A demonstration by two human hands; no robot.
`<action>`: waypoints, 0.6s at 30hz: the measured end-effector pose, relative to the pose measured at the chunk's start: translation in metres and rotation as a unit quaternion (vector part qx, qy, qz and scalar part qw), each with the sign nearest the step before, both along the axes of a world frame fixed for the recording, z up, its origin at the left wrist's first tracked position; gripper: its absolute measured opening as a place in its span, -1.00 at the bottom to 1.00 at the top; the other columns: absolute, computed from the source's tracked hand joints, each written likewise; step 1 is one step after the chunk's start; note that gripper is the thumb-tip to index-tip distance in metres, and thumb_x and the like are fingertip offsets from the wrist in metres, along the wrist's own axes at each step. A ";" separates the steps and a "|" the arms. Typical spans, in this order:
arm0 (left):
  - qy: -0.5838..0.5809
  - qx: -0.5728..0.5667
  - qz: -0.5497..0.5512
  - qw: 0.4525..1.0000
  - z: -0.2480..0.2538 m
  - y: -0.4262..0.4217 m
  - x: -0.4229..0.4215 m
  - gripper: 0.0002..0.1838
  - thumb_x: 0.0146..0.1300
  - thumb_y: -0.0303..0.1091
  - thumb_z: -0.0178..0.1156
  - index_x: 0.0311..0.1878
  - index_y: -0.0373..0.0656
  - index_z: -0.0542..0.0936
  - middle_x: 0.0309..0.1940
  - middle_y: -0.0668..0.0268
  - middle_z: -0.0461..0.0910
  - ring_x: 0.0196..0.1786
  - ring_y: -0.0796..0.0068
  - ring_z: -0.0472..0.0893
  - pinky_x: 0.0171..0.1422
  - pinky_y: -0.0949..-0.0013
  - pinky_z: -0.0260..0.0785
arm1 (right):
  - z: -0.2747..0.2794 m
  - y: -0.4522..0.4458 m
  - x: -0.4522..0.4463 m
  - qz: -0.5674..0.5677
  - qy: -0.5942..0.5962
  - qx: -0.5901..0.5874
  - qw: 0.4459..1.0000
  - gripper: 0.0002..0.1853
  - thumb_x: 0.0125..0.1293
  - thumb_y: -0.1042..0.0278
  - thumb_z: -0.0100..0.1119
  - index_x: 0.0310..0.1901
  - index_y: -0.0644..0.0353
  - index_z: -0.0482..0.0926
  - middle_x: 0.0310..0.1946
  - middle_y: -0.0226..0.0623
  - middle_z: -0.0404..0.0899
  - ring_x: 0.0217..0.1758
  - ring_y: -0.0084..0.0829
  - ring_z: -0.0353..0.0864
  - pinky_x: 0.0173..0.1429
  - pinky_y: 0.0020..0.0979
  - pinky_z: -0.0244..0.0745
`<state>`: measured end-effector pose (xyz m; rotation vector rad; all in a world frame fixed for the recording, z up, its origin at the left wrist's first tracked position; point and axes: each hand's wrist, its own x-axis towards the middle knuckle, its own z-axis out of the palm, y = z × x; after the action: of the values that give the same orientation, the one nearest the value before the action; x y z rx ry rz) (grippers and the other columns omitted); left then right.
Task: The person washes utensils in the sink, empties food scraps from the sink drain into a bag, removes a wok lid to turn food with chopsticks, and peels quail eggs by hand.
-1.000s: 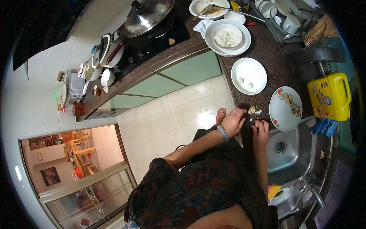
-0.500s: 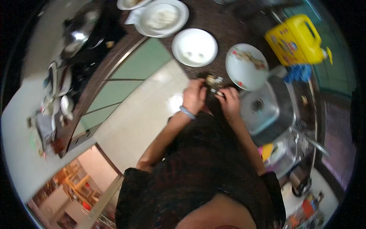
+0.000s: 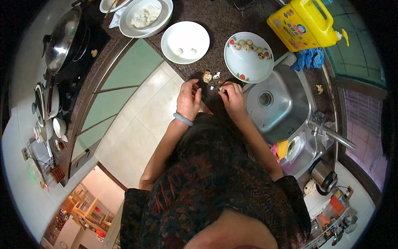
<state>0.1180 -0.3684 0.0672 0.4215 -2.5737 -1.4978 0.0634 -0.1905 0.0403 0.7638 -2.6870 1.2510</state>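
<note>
At the counter edge, my left hand (image 3: 189,101), with a pale bracelet at the wrist, has curved fingers apart and nothing visible in them. My right hand (image 3: 234,100) pinches a small speckled quail egg (image 3: 222,89), mostly hidden by the fingertips. Between and beyond the hands lie broken shells (image 3: 207,76) and white shell bits (image 3: 216,75). A white plate (image 3: 185,35) bears two small peeled eggs (image 3: 192,51) near its front rim. To its right, a flower-patterned plate (image 3: 244,62) holds several speckled eggs (image 3: 248,47) along its far side.
A steel sink (image 3: 273,120) is right of my right hand, with a faucet (image 3: 336,139) beyond it. A yellow jug (image 3: 296,27) and blue cloth (image 3: 310,59) stand behind the sink. Stacked white bowls (image 3: 166,20) are at the back left, near a lidded wok (image 3: 62,39).
The view has turned and shifted, so the counter items appear farther left and higher. My left hand's fingers are now lifted a little away from the shells. My right hand remains pinched near the counter edge.
</note>
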 end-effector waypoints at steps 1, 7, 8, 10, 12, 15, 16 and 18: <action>-0.002 -0.002 0.002 1.000 0.001 0.000 0.000 -0.67 0.20 -0.56 0.19 0.05 -0.27 0.46 -0.24 0.11 0.49 -0.35 0.27 0.55 -0.26 0.32 0.44 | 0.006 -0.001 -0.001 -0.004 0.008 -0.008 1.000 -0.77 0.14 0.45 0.27 -0.20 0.26 0.46 -0.21 -0.12 0.52 -0.14 -0.03 0.47 -0.04 -0.14 0.39; 0.037 -0.032 -0.015 0.999 -0.004 0.001 -0.007 -0.68 0.22 -0.52 0.18 0.06 -0.25 0.47 -0.26 0.15 0.56 -0.34 0.35 0.60 -0.30 0.37 0.45 | 0.007 0.003 -0.001 0.002 0.029 0.025 0.999 -0.76 0.14 0.44 0.28 -0.18 0.26 0.48 -0.22 -0.12 0.51 -0.17 -0.05 0.48 -0.06 -0.14 0.39; 0.031 -0.024 -0.018 0.999 -0.004 0.000 -0.007 -0.68 0.22 -0.52 0.18 0.05 -0.25 0.47 -0.26 0.15 0.56 -0.33 0.33 0.61 -0.28 0.36 0.45 | 0.007 0.003 -0.001 0.003 0.028 0.025 0.999 -0.76 0.14 0.44 0.28 -0.18 0.26 0.48 -0.22 -0.12 0.51 -0.17 -0.05 0.48 -0.06 -0.14 0.39; 0.019 -0.016 -0.025 0.999 -0.004 -0.001 -0.003 -0.68 0.22 -0.53 0.17 0.05 -0.26 0.47 -0.25 0.14 0.56 -0.31 0.32 0.61 -0.26 0.35 0.46 | 0.023 -0.004 0.001 -0.013 0.055 -0.041 0.998 -0.77 0.15 0.48 0.26 -0.17 0.26 0.49 -0.20 -0.12 0.52 -0.15 -0.04 0.49 -0.06 -0.15 0.41; 0.019 -0.020 -0.043 0.999 -0.007 -0.002 -0.006 -0.67 0.24 -0.53 0.15 0.09 -0.25 0.47 -0.25 0.13 0.57 -0.28 0.31 0.62 -0.21 0.32 0.48 | 0.013 0.001 0.002 -0.007 0.058 -0.006 0.998 -0.78 0.15 0.50 0.25 -0.16 0.26 0.49 -0.20 -0.11 0.53 -0.14 -0.04 0.50 -0.04 -0.16 0.41; 0.002 0.054 -0.051 0.997 -0.004 0.001 -0.010 -0.69 0.35 -0.38 0.08 0.10 -0.30 0.49 -0.02 -0.01 0.53 -0.03 0.10 0.59 0.06 0.28 0.44 | 0.014 -0.003 0.001 -0.013 -0.044 -0.046 0.998 -0.73 0.21 0.53 0.21 -0.05 0.31 0.49 -0.15 -0.14 0.56 -0.12 -0.19 0.56 0.03 -0.29 0.44; -0.002 0.054 -0.052 0.997 -0.002 0.003 -0.009 -0.69 0.35 -0.38 0.08 0.10 -0.30 0.49 -0.02 -0.01 0.53 -0.03 0.10 0.59 0.06 0.28 0.44 | 0.023 -0.008 0.008 -0.014 -0.049 -0.046 0.998 -0.73 0.21 0.53 0.21 -0.05 0.31 0.49 -0.15 -0.14 0.56 -0.12 -0.19 0.56 0.03 -0.29 0.44; 0.035 0.146 -0.069 0.986 0.004 0.006 -0.022 -0.48 0.47 -0.06 -0.14 0.26 -0.30 0.39 0.24 -0.03 0.39 0.29 0.10 0.41 0.36 0.29 0.22 | 0.041 -0.019 0.008 -0.007 -0.373 -0.360 0.855 -0.73 0.32 0.56 0.10 0.05 0.33 0.46 -0.08 -0.27 0.57 -0.04 -0.44 0.56 0.13 -0.41 0.42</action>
<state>0.0963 -0.3626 0.0710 0.2182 -2.3795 -1.9117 0.0711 -0.2096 0.0814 0.1432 -2.2413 2.7423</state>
